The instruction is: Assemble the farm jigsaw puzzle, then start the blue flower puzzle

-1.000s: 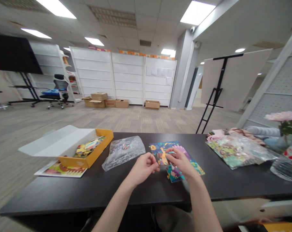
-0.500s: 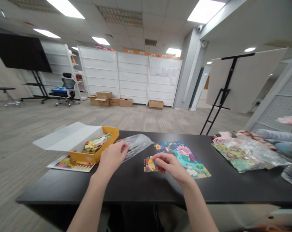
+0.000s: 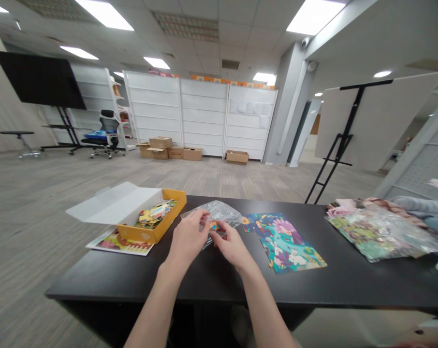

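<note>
My left hand (image 3: pixel 188 237) and my right hand (image 3: pixel 230 245) meet at the near edge of a clear plastic bag (image 3: pixel 219 212) on the black table (image 3: pixel 211 280). The left fingers pinch the bag's edge. A small orange and blue puzzle piece (image 3: pixel 213 225) shows between the two hands, at the fingertips of the curled right hand. Right of the hands lies a colourful, partly assembled puzzle picture (image 3: pixel 282 240), flat on the table.
An open yellow box (image 3: pixel 157 227) with loose puzzle pieces and a white lid stands to the left, on a printed sheet (image 3: pixel 119 242). At the right lie a bagged puzzle (image 3: pixel 378 232) and folded cloth. Beyond are an easel, cardboard boxes, an office chair.
My left hand went from the puzzle picture to the plastic bag. My right hand carried a small cluster of pieces leftward to the bag, and my view shifted left.
</note>
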{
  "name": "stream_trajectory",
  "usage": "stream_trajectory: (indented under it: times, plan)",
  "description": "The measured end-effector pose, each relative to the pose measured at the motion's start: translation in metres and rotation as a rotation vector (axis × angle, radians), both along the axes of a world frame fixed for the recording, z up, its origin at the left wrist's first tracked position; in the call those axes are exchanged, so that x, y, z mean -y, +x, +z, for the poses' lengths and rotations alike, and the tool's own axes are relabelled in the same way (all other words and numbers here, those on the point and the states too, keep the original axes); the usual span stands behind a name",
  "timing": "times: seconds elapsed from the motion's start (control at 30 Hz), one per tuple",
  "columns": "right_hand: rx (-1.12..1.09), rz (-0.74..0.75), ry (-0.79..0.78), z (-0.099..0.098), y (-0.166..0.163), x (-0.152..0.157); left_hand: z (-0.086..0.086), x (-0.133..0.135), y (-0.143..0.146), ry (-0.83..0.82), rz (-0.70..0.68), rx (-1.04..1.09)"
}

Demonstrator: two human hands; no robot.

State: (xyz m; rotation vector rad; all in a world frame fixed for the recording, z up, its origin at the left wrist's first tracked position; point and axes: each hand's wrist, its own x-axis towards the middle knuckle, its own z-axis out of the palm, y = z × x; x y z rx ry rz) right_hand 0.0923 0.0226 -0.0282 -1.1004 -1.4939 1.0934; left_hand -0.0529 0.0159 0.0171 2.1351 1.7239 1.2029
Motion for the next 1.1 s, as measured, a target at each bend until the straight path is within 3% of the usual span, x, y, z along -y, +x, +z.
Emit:
stream_trajectory:
  times: [0.13, 0.23, 0.37, 0.47, 0.57, 0.7, 0.77, 0.87, 0.97, 1.1]
  plan:
    - [0.057, -0.069, 0.038, -0.006, -0.013, -0.016, -0.001, 0.003, 0.0, 0.046, -0.01, -0.021]
    - [0.182, -0.031, 0.118, -0.002, -0.008, -0.013, -0.003, 0.006, -0.001, 0.041, -0.052, -0.077]
    - [0.296, 0.13, 0.201, 0.017, 0.021, 0.01, -0.003, 0.01, -0.003, 0.001, -0.106, -0.13]
    - [0.323, 0.128, 0.164, 0.033, 0.057, 0.024, -0.001, 0.014, 0.0, -0.059, -0.2, -0.189]
    - [0.338, -0.049, 0.12, 0.037, 0.103, 0.026, 0.0, 0.016, 0.007, -0.087, -0.253, -0.255]
    - [0.712, -0.418, 0.055, 0.024, 0.165, 0.022, 0.001, 0.019, 0.027, -0.037, -0.164, -0.3]
    - [0.919, -0.497, -0.021, 0.015, 0.185, 0.022, 0.003, 0.023, 0.043, -0.006, -0.185, -0.298]
    - [1.1, -0.604, -0.137, 0.003, 0.202, 0.026, 0.004, 0.034, 0.073, -0.017, -0.329, -0.31]
    - [1.129, -0.664, -0.23, -0.003, 0.21, 0.03, 0.002, 0.047, 0.104, -0.063, -0.496, -0.383]
    - [1.121, -0.651, -0.304, -0.001, 0.218, 0.036, -0.008, 0.053, 0.132, -0.129, -0.576, -0.476]
